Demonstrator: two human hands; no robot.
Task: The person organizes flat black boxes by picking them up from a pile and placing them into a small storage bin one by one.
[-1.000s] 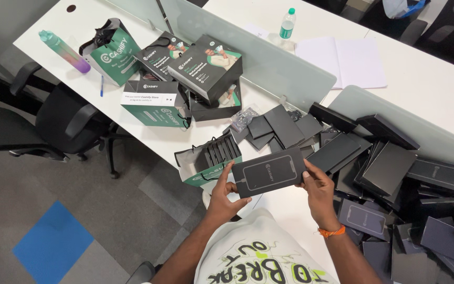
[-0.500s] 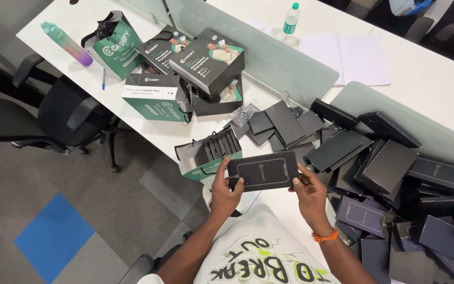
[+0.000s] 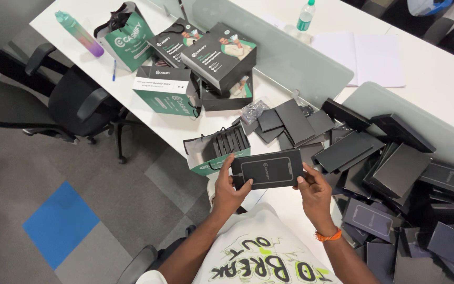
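Note:
A flat black phone-shaped box is held level above the white table's near edge, gripped at both ends. My left hand clasps its left end, thumb on top. My right hand, with an orange band at the wrist, grips its right end. Just beyond the box stands a green open carton with several black boxes upright inside. A heap of similar black boxes spreads to the right.
Green and black retail cartons and a green paper bag sit at the back left. A purple-green bottle, a plastic water bottle, white papers and frosted desk dividers lie beyond. A black office chair stands left.
The box stays in both hands and has barely shifted; my right hand's grip has moved closer onto its right end. The view has drifted slightly.

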